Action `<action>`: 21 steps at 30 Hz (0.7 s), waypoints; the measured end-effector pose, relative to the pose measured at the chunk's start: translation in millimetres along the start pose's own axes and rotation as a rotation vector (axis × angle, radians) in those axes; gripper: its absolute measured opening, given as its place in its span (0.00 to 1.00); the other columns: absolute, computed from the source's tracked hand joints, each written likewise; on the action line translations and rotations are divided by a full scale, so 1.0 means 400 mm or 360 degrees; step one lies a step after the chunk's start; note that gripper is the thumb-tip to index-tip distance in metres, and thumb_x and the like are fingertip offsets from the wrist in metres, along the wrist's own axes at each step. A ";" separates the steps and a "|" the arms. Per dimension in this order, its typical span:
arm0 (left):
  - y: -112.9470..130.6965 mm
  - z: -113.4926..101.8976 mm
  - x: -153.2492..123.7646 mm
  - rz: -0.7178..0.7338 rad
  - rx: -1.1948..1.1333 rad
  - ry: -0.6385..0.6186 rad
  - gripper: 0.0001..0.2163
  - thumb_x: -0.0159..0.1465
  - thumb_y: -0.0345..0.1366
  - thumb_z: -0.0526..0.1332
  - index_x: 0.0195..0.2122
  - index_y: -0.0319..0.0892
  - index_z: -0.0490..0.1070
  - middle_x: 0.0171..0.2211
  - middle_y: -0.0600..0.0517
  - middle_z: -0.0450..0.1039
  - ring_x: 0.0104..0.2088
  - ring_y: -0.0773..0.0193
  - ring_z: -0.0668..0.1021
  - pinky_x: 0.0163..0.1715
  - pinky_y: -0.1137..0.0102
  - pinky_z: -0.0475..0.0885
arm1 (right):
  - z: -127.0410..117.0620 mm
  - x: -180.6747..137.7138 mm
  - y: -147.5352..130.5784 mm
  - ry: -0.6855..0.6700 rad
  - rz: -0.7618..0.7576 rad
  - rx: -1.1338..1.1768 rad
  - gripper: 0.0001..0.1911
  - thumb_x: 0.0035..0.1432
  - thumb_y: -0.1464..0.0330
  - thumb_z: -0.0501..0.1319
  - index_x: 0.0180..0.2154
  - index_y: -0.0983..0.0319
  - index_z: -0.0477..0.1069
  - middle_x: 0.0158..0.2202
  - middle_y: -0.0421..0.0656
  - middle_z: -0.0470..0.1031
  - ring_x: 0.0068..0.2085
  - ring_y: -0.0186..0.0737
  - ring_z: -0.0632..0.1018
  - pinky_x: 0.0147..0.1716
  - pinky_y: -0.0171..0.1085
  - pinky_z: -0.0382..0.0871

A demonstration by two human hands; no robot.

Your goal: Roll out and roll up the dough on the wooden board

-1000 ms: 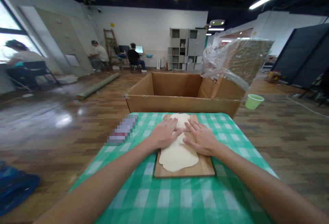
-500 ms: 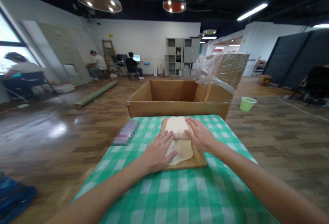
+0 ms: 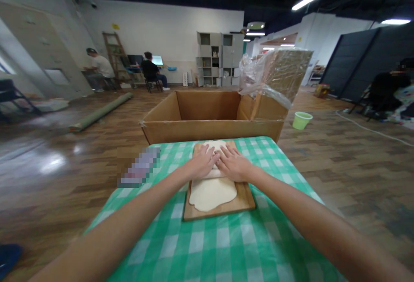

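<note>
A sheet of pale dough (image 3: 213,193) lies spread on a wooden board (image 3: 223,209), thin and uneven at its near edge. Across the dough rests a light rolling pin (image 3: 214,173), mostly hidden beneath my hands. My left hand (image 3: 203,161) lies flat on the pin's left part with fingers stretched forward. From the other side my right hand (image 3: 233,163) presses flat on it too, its fingers spread. The two hands' fingertips nearly meet over the far part of the dough.
A green checked cloth (image 3: 226,247) covers the table. A blurred flat object (image 3: 139,167) lies at its left edge. Beyond stands a large open cardboard box (image 3: 210,131) with a plastic-wrapped carton (image 3: 286,73) at its right. A green bucket (image 3: 302,120) is on the floor. People sit farther off.
My hands have come closer together over the rolling pin, the left one reaching farther forward. More of the dough's near part shows now. The view has shifted a little right and down.
</note>
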State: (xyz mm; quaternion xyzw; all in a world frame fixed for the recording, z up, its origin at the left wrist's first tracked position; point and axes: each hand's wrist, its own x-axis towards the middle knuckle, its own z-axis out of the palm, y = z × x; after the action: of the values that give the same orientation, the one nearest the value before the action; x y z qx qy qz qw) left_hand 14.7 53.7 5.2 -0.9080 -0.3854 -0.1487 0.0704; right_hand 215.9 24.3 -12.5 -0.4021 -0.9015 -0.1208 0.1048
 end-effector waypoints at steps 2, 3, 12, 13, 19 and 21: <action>0.021 0.011 -0.035 0.0014 0.0001 -0.0060 0.21 0.76 0.41 0.44 0.58 0.39 0.71 0.64 0.39 0.69 0.67 0.50 0.68 0.66 0.49 0.59 | -0.015 -0.012 -0.015 0.0004 0.0023 -0.0014 0.27 0.76 0.63 0.42 0.66 0.69 0.63 0.69 0.60 0.61 0.72 0.55 0.59 0.68 0.58 0.55; 0.034 0.011 -0.055 0.0010 0.0004 -0.0081 0.23 0.76 0.42 0.42 0.60 0.38 0.69 0.65 0.38 0.67 0.69 0.50 0.64 0.68 0.48 0.57 | -0.022 -0.018 -0.024 -0.0006 0.0031 -0.0008 0.28 0.76 0.63 0.41 0.66 0.70 0.63 0.69 0.60 0.62 0.72 0.55 0.59 0.68 0.58 0.55; 0.169 -0.032 -0.190 -0.0159 -0.0002 -0.0048 0.32 0.76 0.51 0.41 0.69 0.31 0.58 0.71 0.36 0.58 0.72 0.50 0.59 0.71 0.54 0.54 | -0.079 -0.136 -0.140 -0.0127 0.0285 0.0281 0.35 0.74 0.56 0.42 0.72 0.72 0.53 0.73 0.57 0.54 0.73 0.55 0.56 0.69 0.55 0.54; 0.182 -0.033 -0.206 -0.0145 -0.0004 -0.0040 0.32 0.76 0.52 0.42 0.70 0.31 0.57 0.71 0.36 0.57 0.72 0.50 0.59 0.71 0.55 0.54 | -0.087 -0.153 -0.156 -0.0131 0.0282 0.0289 0.35 0.74 0.56 0.43 0.72 0.72 0.52 0.73 0.58 0.53 0.73 0.56 0.56 0.70 0.55 0.53; 0.255 -0.058 -0.305 -0.0019 -0.0030 0.0039 0.36 0.73 0.56 0.48 0.72 0.32 0.54 0.73 0.37 0.53 0.73 0.48 0.56 0.72 0.54 0.50 | -0.124 -0.260 -0.243 -0.0083 0.0229 0.0292 0.45 0.69 0.50 0.50 0.74 0.73 0.44 0.75 0.59 0.45 0.74 0.57 0.50 0.72 0.55 0.47; 0.270 -0.071 -0.329 0.0026 -0.0036 0.0052 0.36 0.73 0.56 0.49 0.73 0.32 0.52 0.74 0.38 0.50 0.74 0.48 0.52 0.73 0.55 0.49 | -0.130 -0.286 -0.264 -0.0068 0.0214 0.0295 0.48 0.69 0.47 0.50 0.74 0.74 0.41 0.75 0.59 0.42 0.75 0.58 0.47 0.72 0.56 0.46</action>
State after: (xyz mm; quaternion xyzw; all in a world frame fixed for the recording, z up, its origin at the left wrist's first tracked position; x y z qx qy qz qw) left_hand -0.2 -117.4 -12.2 -0.9092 -0.3752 -0.1673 0.0677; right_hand 216.6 -139.8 -10.1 -0.4527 -0.8819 -0.0211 0.1301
